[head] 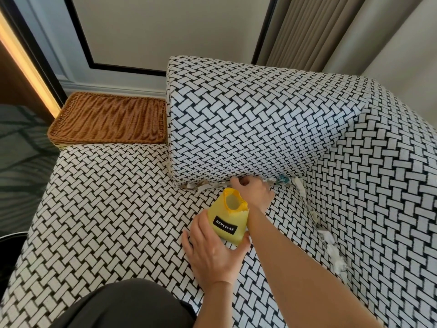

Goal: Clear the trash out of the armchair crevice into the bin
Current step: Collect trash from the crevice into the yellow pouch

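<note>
One hand [251, 191] (fingertips hidden) at crevice [214, 185]

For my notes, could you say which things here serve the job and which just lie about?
Job: yellow bag, paper scraps, blue-green wrapper, armchair crevice, left hand, right hand.
Lying about: wicker tray, curtain.

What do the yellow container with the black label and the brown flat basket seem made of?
Yellow container: probably soft matte plastic or silicone; its rim looks crumpled. Brown flat basket: wicker or imitation rattan, matte; woven strands show.
</note>
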Demonstrator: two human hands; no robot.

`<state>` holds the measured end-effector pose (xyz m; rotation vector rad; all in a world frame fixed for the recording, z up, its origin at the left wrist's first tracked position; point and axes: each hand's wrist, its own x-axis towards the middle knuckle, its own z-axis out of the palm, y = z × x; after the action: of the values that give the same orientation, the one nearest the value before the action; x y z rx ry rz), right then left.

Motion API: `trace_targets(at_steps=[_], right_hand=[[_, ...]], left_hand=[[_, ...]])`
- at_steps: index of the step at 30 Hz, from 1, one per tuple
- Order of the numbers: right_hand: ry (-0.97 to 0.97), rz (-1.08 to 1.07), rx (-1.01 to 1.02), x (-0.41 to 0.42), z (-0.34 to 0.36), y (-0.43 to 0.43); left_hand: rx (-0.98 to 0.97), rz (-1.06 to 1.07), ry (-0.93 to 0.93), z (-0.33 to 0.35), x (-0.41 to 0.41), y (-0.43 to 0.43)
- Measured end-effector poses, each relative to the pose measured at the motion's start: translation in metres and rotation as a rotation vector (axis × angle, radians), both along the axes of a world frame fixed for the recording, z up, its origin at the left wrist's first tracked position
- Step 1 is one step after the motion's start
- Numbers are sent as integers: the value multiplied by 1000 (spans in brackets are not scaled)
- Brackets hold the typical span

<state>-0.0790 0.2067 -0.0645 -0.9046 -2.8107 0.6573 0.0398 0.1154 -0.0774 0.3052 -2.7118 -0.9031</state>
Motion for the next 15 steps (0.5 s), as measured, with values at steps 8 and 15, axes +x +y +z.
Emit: trace_targets(at_steps=[8, 15], right_hand=[[71, 13, -53, 2, -5, 3], [446, 115, -485, 28, 13, 16]], left_hand=[[1, 8, 9, -2, 1, 0], [13, 10, -16, -4, -1, 2]])
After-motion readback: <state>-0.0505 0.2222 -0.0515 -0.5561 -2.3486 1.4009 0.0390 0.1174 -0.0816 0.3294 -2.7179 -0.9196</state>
